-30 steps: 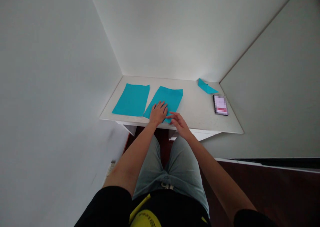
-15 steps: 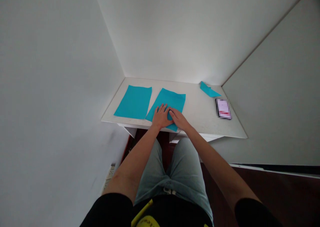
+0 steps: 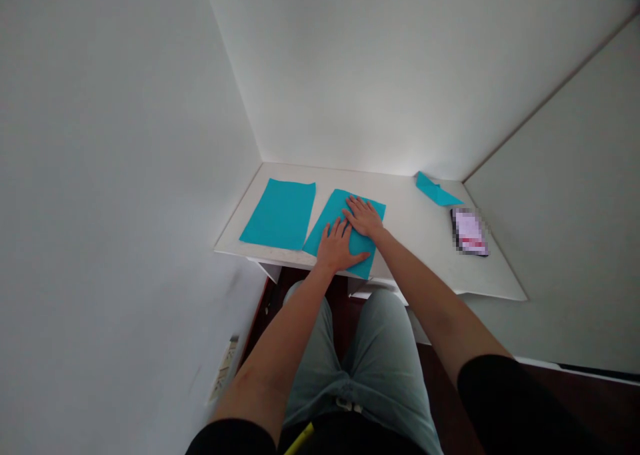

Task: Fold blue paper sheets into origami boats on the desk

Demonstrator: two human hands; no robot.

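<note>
Turquoise paper (image 3: 360, 243) is lying at the front edge of the white table (image 3: 425, 241), just right of a matching sheet (image 3: 280, 213); the left hand (image 3: 336, 247) and right hand (image 3: 365, 217) are resting palm-down on it, fingers spread, gripping nothing, probably keeping it flat.

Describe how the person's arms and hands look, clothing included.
The left hand and right hand are bare: no gloves, watch or bracelet visible. Both forearms are uncovered too. The left sleeve and right sleeve are short and black, with no markings showing.
</note>
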